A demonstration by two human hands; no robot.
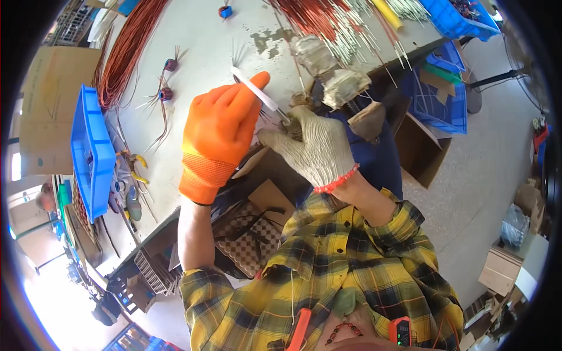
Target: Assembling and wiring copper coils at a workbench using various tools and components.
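My left hand (219, 126), in an orange glove, is closed around a slim white-handled tool (255, 89). The tool slants down to the right, and its thin metal end points into the curl of my right hand (313, 143). That hand wears an off-white knit glove with a red cuff edge. Its fingers are curled around something dark, mostly hidden, close to the bench edge. Just to its right stands a vise-like metal fixture (345, 88) wrapped in clear plastic or tape. Fine wire ends (237, 54) fan out on the bench beyond my left hand.
Small wound coils (166, 93) with wire leads lie on the workbench (202, 44) at left. A long bundle of reddish-brown wires (126, 52), a blue bin (93, 155) and pliers (139, 169) are nearby. White-tipped red wires (319, 23) lie at the back. An open cardboard box (418, 152) stands right.
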